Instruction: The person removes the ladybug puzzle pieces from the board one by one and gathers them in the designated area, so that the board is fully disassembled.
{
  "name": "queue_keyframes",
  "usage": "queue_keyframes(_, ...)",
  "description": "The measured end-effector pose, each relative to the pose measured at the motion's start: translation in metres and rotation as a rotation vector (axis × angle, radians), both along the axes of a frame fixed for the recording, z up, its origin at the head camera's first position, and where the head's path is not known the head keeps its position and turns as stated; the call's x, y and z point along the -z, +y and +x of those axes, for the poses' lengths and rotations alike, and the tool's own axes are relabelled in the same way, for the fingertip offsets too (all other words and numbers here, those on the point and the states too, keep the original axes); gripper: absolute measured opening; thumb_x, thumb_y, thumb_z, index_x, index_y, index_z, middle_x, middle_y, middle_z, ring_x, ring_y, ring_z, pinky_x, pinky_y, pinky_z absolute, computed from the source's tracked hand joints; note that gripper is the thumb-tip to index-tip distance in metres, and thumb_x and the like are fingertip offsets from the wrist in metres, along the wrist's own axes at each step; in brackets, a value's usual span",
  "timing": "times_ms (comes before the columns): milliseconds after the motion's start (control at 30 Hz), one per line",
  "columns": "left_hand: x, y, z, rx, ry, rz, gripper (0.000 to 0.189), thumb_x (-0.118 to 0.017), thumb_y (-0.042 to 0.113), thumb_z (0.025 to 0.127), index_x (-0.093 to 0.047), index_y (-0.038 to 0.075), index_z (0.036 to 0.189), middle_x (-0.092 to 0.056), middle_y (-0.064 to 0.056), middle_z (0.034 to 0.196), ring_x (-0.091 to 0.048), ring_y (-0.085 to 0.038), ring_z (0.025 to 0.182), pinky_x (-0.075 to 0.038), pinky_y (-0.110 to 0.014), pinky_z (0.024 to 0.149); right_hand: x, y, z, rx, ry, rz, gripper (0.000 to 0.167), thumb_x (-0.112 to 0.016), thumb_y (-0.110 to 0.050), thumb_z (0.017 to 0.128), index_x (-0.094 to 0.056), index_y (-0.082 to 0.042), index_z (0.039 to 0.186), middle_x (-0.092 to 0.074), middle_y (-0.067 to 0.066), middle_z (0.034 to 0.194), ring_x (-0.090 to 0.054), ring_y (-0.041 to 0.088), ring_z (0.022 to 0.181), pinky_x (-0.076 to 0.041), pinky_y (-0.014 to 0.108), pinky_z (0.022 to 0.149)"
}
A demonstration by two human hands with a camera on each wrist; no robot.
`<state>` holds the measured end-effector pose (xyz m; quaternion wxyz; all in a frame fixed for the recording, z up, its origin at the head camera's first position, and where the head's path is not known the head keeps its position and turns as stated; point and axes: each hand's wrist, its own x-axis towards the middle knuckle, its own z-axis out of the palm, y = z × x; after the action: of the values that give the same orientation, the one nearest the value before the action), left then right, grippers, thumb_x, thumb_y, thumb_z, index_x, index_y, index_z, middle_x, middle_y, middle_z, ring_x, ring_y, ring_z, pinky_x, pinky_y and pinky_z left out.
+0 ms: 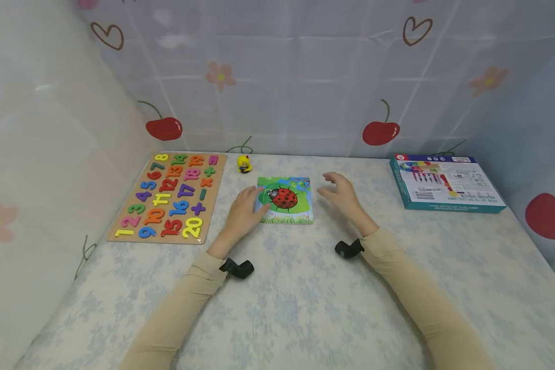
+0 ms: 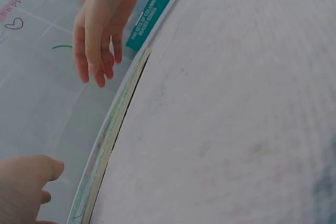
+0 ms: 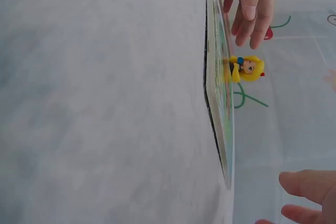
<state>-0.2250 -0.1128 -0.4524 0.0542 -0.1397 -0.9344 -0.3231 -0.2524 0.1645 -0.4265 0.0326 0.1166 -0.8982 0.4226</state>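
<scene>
A square ladybug puzzle board [image 1: 290, 211] lies flat on the table between the two hands, its thin edge showing in both wrist views. My left hand [image 1: 244, 211] is at the board's left side, fingers loosely bent and overlapping its edge in the head view. Off the board's right side, my right hand [image 1: 341, 196] hovers with fingers spread and nothing in them. In the left wrist view the right hand [image 2: 105, 30] hangs with fingers pointing down near the board's far end. The left hand [image 3: 252, 3] shows in the right wrist view, fingers relaxed above the board.
A wooden number board [image 1: 216, 203] with colourful numerals and signs lies on the left. Behind the ladybug board stands a small yellow-haired figurine [image 1: 244, 164]. A flat teal-edged box [image 1: 448, 184] is at the right. A printed curtain [image 1: 296, 77] closes off the back.
</scene>
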Motion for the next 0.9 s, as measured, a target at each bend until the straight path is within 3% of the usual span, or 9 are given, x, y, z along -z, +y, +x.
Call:
queue_keyframes(200,0.012,-0.001,-0.001,0.007,-0.023,0.016,0.061,-0.062,0.036,0.091,-0.043,0.009,0.142,-0.043,-0.016,0.145,-0.038,-0.034,0.136,-0.029,-0.053,0.113,0.011,-0.027,-0.016,-0.112,-0.042,-0.036,0.047,-0.063,-0.008,0.09,-0.049,0.005,0.133,-0.054,0.025,0.132,-0.049,0.039,0.124,-0.041,0.049,0.105)
queue_keyframes(467,0.018,-0.002,-0.003,0.028,0.012,-0.024,0.076,-0.071,0.047,0.08,-0.045,0.01,0.141,-0.041,-0.013,0.145,-0.039,-0.033,0.135,-0.029,-0.055,0.112,0.028,-0.035,-0.033,-0.093,-0.056,-0.075,0.053,-0.069,-0.006,0.085,-0.049,0.003,0.134,-0.052,0.021,0.136,-0.046,0.035,0.129,-0.04,0.042,0.109)
queue_keyframes(667,0.019,-0.002,-0.003,0.031,0.014,-0.037,0.077,-0.072,0.047,0.079,-0.045,0.011,0.141,-0.039,-0.013,0.147,-0.037,-0.033,0.136,-0.028,-0.056,0.112,0.035,-0.032,-0.035,-0.108,-0.032,-0.091,0.055,-0.07,-0.006,0.085,-0.049,0.003,0.135,-0.051,0.021,0.136,-0.045,0.035,0.131,-0.037,0.041,0.111)
queue_keyframes(900,0.019,-0.001,-0.004,0.034,-0.012,-0.026,0.07,-0.071,0.041,0.081,-0.047,0.013,0.14,-0.037,-0.014,0.148,-0.034,-0.034,0.138,-0.025,-0.056,0.114,0.033,-0.03,-0.033,-0.146,0.044,-0.024,0.056,-0.07,-0.006,0.085,-0.048,0.007,0.135,-0.053,0.025,0.134,-0.048,0.037,0.126,-0.041,0.044,0.107)
